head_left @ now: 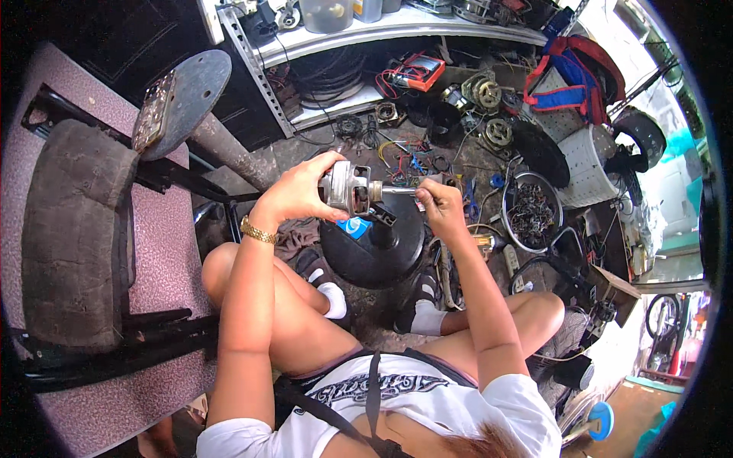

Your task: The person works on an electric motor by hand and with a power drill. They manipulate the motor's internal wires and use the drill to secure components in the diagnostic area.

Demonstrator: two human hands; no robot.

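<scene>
My left hand, with a gold-coloured watch at the wrist, is wrapped round the body of a small silver electric motor. A thin metal shaft points right from the motor. The fingers of my right hand are closed on the shaft's far end. Both hands hold the motor up over a round black base on the floor between my feet. On that base lies a blue and white packet, partly covered by a small dark part below the motor.
A metal bowl of small dark parts sits to the right. Loose wires, an orange meter and motor parts lie ahead, below a white shelf. A round-topped stand and a padded seat are at left.
</scene>
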